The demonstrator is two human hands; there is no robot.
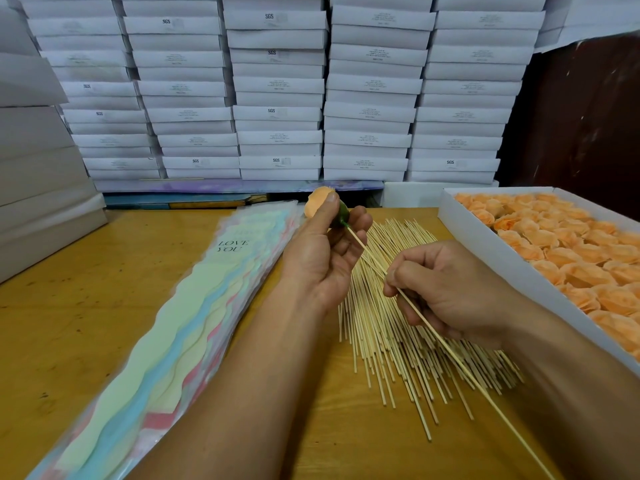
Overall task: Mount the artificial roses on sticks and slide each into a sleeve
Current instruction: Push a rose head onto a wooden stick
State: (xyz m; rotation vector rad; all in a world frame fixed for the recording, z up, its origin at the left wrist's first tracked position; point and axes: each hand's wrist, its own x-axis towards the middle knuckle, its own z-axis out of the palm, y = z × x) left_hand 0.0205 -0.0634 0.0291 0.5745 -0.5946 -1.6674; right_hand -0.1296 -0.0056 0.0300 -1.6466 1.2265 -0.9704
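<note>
Two bare hands meet over the middle of my yellow-brown wooden worktop point(86, 306). My left hand point(322, 251) is raised, its thumb and fingers curled round a peach-orange artificial rose with a green base point(320, 204), the bloom pointing up and away toward the far left. My right hand point(446, 289) sits nearer and to the right, fingers curled, pinching a thin pale wooden stick point(433, 332) part way along its length. That stick runs on a slant from the rose's green base down to the near right edge of the view; its far tip meets the base, though I cannot tell how deep it sits.

Beneath both hands lies a loose fanned heap of the same pale wooden sticks point(388, 355), flat on the worktop. Just left of the heap is a stack of long clear plastic sleeves with pastel green, blue and pink wavy bands point(180, 323), the top one printed "LOVE YOU", lying slantwise from the near left toward the far middle. At the right, a shallow white cardboard tray point(460, 216) holds rows of peach-orange rose heads point(561, 251) packed close together. Along the far side stands a wall of stacked flat white boxes point(277, 88), some marked "SGS".
</note>
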